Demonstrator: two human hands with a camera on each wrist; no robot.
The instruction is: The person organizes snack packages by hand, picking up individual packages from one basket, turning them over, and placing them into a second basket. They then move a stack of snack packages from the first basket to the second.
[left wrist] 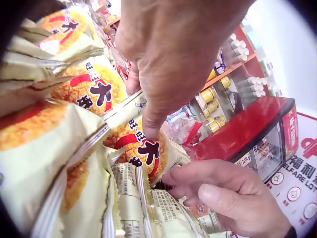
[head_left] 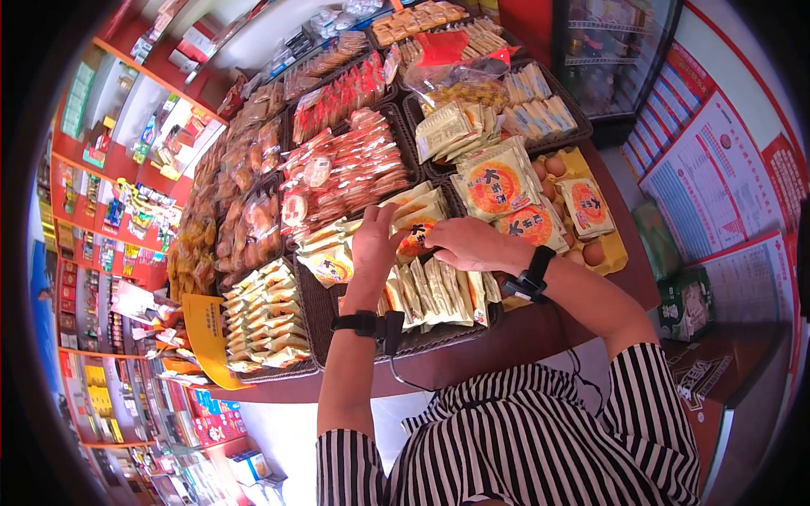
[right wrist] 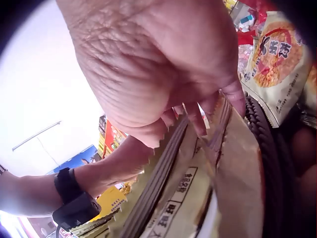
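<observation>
A cream rice cracker packet with an orange round print [head_left: 416, 239] stands among upright packets in a dark woven basket [head_left: 319, 325]. My left hand [head_left: 375, 249] grips its left side, and in the left wrist view the thumb lies on the printed front. At its right end is my right hand [head_left: 481, 244], fingertips curled at the corner in the left wrist view. Seen from the right wrist, those fingers reach down among crimped packet edges [right wrist: 173, 148]. Standing packets with their edges up [head_left: 439, 291] fill the basket's near part.
Larger rice cracker packets [head_left: 494, 185] and brown eggs in a yellow tray [head_left: 620, 253] lie to the right. Red-wrapped packets [head_left: 346, 169] fill a basket behind. Left stands a yellow card [head_left: 205, 337] beside more cream packets [head_left: 266, 316]. A glass-door fridge [head_left: 612, 55] stands behind at right.
</observation>
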